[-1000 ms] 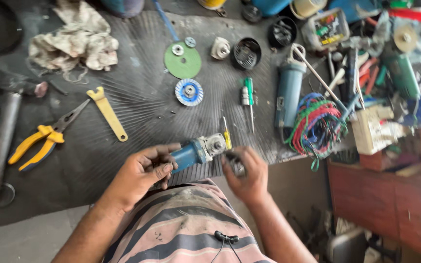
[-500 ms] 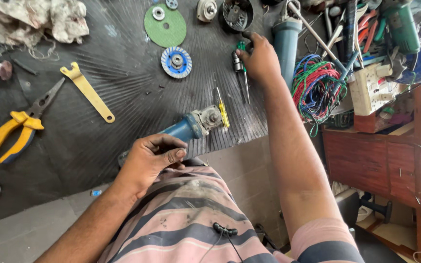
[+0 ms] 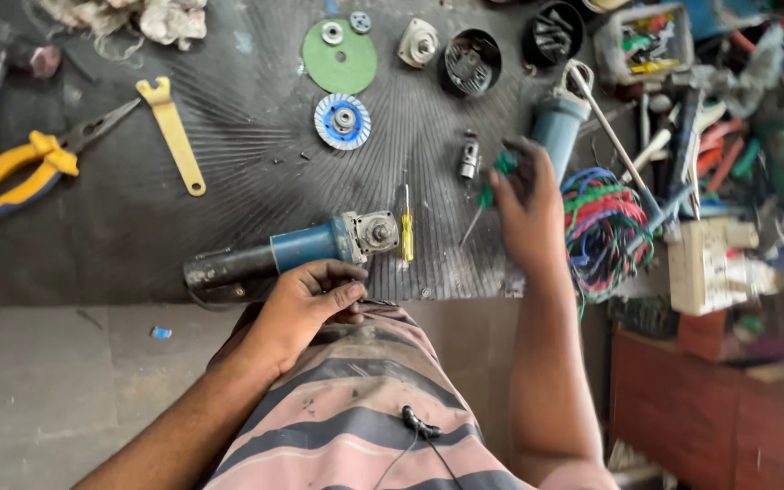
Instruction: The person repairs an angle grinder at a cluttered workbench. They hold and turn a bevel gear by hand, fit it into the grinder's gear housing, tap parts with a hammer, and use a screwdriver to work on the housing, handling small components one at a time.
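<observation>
A blue and black angle grinder (image 3: 292, 250) lies across the near edge of the dark ribbed mat (image 3: 247, 163), its bare spindle head pointing right. My left hand (image 3: 306, 304) rests against the grinder's body from below, fingers curled on it. My right hand (image 3: 524, 204) is lifted over the mat to the right and grips a green-handled screwdriver (image 3: 492, 186), shaft pointing down-left. A small yellow screwdriver (image 3: 406, 227) lies just right of the grinder head. A small metal part (image 3: 470, 159) sits beside my right hand.
On the mat lie a blue-rimmed grinding disc (image 3: 342, 121), a green disc (image 3: 341, 59), a yellow spanner (image 3: 172, 132), yellow-handled pliers (image 3: 34, 159), a black guard (image 3: 472, 62) and a rag (image 3: 151, 18). A coloured wire bundle (image 3: 601, 227) and crowded tools fill the right side.
My right hand went from the grinder head out to the far tools, then drew back holding the green screwdriver. My left hand stayed on the grinder, which now lies on the mat.
</observation>
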`<action>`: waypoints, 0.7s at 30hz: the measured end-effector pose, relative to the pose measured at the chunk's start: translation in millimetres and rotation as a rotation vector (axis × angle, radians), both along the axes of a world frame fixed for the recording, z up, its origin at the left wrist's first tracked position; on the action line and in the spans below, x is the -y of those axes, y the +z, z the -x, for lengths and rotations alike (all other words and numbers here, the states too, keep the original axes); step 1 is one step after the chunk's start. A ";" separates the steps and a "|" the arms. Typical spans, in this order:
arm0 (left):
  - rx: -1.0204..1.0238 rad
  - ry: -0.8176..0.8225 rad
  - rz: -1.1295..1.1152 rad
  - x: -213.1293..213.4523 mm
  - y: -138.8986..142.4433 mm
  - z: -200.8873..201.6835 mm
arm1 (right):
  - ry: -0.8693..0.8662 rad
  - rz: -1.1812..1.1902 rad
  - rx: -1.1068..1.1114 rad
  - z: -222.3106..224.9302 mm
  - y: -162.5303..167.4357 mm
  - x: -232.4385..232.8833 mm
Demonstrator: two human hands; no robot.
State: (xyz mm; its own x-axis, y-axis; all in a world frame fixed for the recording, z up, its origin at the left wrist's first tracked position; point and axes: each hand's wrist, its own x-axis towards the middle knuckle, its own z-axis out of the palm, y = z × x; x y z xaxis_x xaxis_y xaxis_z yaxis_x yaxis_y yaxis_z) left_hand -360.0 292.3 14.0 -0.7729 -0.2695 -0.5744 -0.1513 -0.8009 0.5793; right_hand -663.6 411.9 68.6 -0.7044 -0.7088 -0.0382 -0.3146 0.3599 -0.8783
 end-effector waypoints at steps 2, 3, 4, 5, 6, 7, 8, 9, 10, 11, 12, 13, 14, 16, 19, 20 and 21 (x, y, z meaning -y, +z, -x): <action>0.011 0.070 0.019 -17.3 -7.0 11.9 | 0.017 0.115 0.122 -15.9 9.1 -24.1; 0.021 0.100 0.005 -25.2 -11.8 19.6 | 0.004 0.216 0.244 -22.7 11.5 -33.8; 0.030 0.132 -0.015 -34.2 -16.4 27.2 | -0.002 0.302 0.333 -28.1 12.7 -41.6; 0.042 0.163 -0.038 -44.3 -20.4 33.1 | -0.010 0.382 0.426 -33.9 13.3 -48.6; 0.031 0.215 -0.073 -52.7 -24.7 39.8 | -0.022 0.459 0.523 -38.3 13.1 -53.1; 0.021 0.266 -0.112 -60.0 -29.0 47.4 | -0.015 0.450 0.536 -41.7 12.7 -56.0; 0.013 0.318 -0.154 -67.8 -31.8 52.6 | -0.009 0.437 0.552 -45.0 12.3 -58.4; -0.035 0.357 -0.198 -74.5 -33.5 56.0 | 0.001 0.426 0.567 -47.4 11.6 -59.4; -0.090 0.400 -0.234 -78.6 -34.7 59.2 | 0.006 0.423 0.544 -49.0 10.7 -59.3; -0.148 0.441 -0.262 -81.8 -35.3 61.8 | 0.013 0.427 0.519 -49.8 9.7 -59.1; -0.144 0.479 -0.286 -85.5 -34.7 63.8 | 0.016 0.433 0.491 -49.9 9.1 -59.1; -0.141 0.517 -0.310 -89.6 -33.5 65.5 | 0.022 0.467 0.486 -49.3 8.4 -59.2; -0.138 0.555 -0.336 -92.9 -32.1 67.1 | 0.029 0.498 0.480 -48.1 7.8 -59.6; -0.205 0.577 -0.327 -99.1 -29.7 70.7 | 0.031 0.524 0.483 -45.1 6.7 -62.1; -0.247 0.614 -0.340 -109.0 -27.3 78.8 | 0.027 0.534 0.480 -41.8 4.4 -66.4; -0.253 0.626 -0.347 -111.8 -26.9 81.9 | 0.032 0.541 0.476 -41.8 3.3 -67.5; -0.270 0.649 -0.355 -114.4 -26.7 85.2 | 0.038 0.548 0.472 -42.2 2.2 -68.5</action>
State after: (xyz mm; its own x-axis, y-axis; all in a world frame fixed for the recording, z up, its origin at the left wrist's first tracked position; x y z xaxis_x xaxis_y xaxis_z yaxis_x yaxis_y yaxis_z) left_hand -445.1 406.7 -12.7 -0.6485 -0.5505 -0.5257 0.5198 -0.8248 0.2225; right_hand -621.4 480.4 70.8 -0.6748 -0.7371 0.0358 0.1394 -0.1749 -0.9747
